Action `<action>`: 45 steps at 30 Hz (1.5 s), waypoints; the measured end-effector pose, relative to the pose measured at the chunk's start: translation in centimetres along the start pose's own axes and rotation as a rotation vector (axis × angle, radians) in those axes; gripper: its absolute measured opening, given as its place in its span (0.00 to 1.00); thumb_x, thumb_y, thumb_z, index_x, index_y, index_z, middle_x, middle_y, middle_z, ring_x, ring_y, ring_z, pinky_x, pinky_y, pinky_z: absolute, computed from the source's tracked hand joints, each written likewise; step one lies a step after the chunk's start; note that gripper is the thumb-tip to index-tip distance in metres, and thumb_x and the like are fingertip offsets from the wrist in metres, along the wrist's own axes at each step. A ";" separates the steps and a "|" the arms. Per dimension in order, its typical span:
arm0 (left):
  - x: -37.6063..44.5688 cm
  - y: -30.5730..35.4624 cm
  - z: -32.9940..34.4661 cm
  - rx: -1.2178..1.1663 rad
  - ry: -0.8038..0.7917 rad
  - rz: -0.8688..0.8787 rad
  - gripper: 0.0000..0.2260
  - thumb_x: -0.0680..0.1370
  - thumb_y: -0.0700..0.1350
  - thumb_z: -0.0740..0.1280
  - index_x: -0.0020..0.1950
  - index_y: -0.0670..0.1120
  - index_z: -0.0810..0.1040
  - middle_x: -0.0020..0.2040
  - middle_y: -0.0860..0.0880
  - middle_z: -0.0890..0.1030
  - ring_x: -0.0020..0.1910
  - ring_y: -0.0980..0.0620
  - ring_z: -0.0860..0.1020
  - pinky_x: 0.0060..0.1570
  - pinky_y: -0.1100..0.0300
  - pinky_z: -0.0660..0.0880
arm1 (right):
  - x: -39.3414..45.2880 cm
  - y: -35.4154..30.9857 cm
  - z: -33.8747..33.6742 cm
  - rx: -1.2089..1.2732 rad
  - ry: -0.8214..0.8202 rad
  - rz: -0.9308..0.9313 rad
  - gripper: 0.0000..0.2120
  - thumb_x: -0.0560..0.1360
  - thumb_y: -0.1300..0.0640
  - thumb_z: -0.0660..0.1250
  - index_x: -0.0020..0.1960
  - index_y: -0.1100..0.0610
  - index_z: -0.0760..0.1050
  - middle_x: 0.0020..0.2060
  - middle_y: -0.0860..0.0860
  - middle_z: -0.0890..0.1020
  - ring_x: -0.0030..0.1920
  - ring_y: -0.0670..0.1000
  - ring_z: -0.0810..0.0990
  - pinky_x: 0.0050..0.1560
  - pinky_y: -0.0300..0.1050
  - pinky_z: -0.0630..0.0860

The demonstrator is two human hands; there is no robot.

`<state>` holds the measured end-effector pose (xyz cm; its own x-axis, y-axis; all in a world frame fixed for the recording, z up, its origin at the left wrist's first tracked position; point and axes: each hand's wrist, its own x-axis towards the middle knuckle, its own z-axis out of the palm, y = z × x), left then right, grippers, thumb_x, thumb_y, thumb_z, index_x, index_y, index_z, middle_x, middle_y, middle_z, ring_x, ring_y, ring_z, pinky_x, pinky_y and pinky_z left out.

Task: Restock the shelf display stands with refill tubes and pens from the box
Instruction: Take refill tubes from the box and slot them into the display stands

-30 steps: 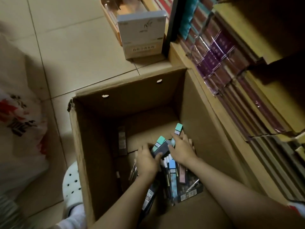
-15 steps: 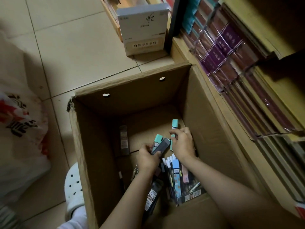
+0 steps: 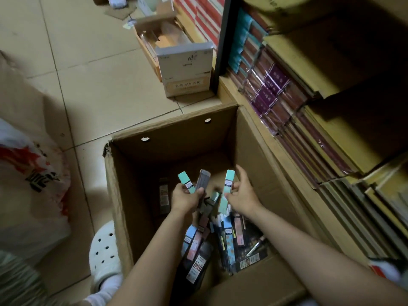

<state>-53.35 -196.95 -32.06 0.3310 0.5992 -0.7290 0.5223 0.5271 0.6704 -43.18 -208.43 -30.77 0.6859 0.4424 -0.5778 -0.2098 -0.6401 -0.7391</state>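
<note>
Above the box, several tubes are clutched by left hand, one mint tube pinched by right hand (loose bundle; slippage likely).

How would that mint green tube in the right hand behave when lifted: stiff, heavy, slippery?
Probably stiff: the mint green tube stays straight though the right hand pinches it only at mid-length. Likely light, since a few fingers carry it. Its flat sides suggest it would not roll.

Tiled floor under cardboard box, white carton, plastic bag.
</note>
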 end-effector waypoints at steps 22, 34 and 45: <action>-20.7 21.8 0.4 0.240 -1.048 0.498 0.13 0.79 0.41 0.65 0.63 0.52 0.75 0.42 0.45 0.82 0.36 0.50 0.79 0.31 0.57 0.74 | -22.9 -19.0 -18.7 -0.119 0.349 -0.581 0.28 0.74 0.65 0.70 0.62 0.41 0.62 0.52 0.58 0.78 0.41 0.55 0.86 0.43 0.54 0.84; -25.3 24.5 5.6 0.188 -1.193 0.576 0.12 0.81 0.41 0.62 0.64 0.51 0.72 0.40 0.50 0.83 0.36 0.54 0.79 0.42 0.55 0.76 | -29.0 -21.0 -25.9 -0.136 0.663 -0.635 0.20 0.76 0.64 0.68 0.52 0.40 0.66 0.57 0.51 0.75 0.39 0.51 0.86 0.37 0.43 0.83; -25.4 30.8 5.9 0.050 -1.033 0.573 0.09 0.79 0.37 0.61 0.57 0.46 0.73 0.48 0.42 0.75 0.39 0.50 0.74 0.38 0.56 0.73 | -28.9 -26.9 -30.0 -0.501 1.041 -0.686 0.15 0.72 0.57 0.75 0.53 0.49 0.72 0.46 0.44 0.79 0.44 0.46 0.82 0.40 0.43 0.83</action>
<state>-41.07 -199.49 6.28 0.9935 -0.0427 -0.1058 0.1137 0.3024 0.9464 -36.44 -222.81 16.24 0.8028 0.2280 0.5510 0.5100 -0.7413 -0.4363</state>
